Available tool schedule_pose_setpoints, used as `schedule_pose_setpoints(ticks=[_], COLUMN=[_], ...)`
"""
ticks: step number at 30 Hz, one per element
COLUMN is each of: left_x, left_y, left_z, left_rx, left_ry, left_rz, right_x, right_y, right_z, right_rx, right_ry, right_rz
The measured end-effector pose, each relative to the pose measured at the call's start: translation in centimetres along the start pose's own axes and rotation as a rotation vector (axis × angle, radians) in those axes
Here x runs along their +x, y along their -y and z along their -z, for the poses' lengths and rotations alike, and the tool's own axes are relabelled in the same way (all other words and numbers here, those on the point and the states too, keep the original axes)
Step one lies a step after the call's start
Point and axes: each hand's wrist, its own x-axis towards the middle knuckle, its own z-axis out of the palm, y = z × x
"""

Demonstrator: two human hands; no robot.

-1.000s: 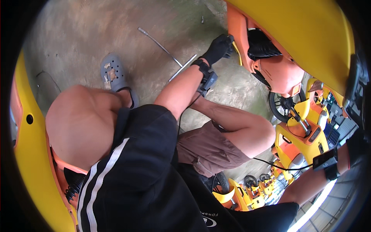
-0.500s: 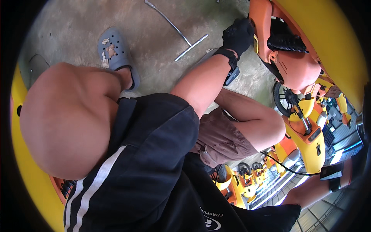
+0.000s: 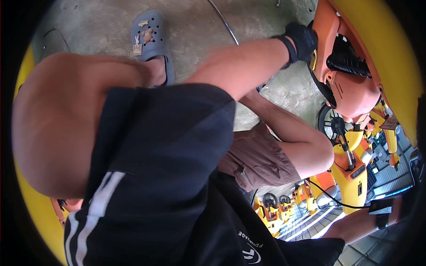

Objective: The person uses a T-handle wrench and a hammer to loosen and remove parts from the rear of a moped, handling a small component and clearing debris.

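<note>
My left hand [image 3: 301, 43], in a black glove with a strap on its wrist, is closed against the orange body panel [image 3: 325, 24] of a yellow vehicle [image 3: 390, 53]; a narrow yellow piece [image 3: 313, 60] shows by its fingers, and what they grip is unclear. Below sit a black ribbed part [image 3: 347, 64] and a rounded salmon cover [image 3: 355, 96]. A long metal rod [image 3: 225, 23] lies on the concrete floor, partly behind my forearm. My right hand [image 3: 406, 199] is at the dark right rim, past a wrist-strapped device [image 3: 380, 206], its fingers indistinct.
My grey clog [image 3: 151, 40] rests on the floor [image 3: 195, 26], and my bent knee [image 3: 321, 157] is at the centre right. Yellow and orange two-wheelers [image 3: 350, 173] stand in rows to the right and lower right. Another yellow body panel [image 3: 31, 221] curves along the left.
My left hand and forearm have moved right along the orange panel. The view has shifted, so the floor and clog sit higher and the rod's crossbar is now hidden behind the arm.
</note>
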Motion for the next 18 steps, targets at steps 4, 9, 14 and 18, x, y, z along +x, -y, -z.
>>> schedule_pose_setpoints(ticks=[4,9,14,18], left_x=[0.1,-1.8,-2.3,-5.6], left_y=[1.4,-0.8,-4.2,-5.5], left_z=[-3.4,-5.3,-5.6,-7.4], left_rx=[-0.018,-0.289,-0.354,-0.194], left_ry=[-0.19,-0.215,-0.424,-0.48], left_rz=[-0.042,0.098,0.242,0.362], right_x=[0.6,1.1,1.4,2.7], right_y=[0.9,0.0,-0.3,1.1], right_z=[0.9,1.2,2.2,1.4], right_rx=[0.025,0.002,-0.012,0.015], right_ry=[-0.003,-0.001,-0.01,-0.032], right_rz=[0.01,0.007,0.02,0.069])
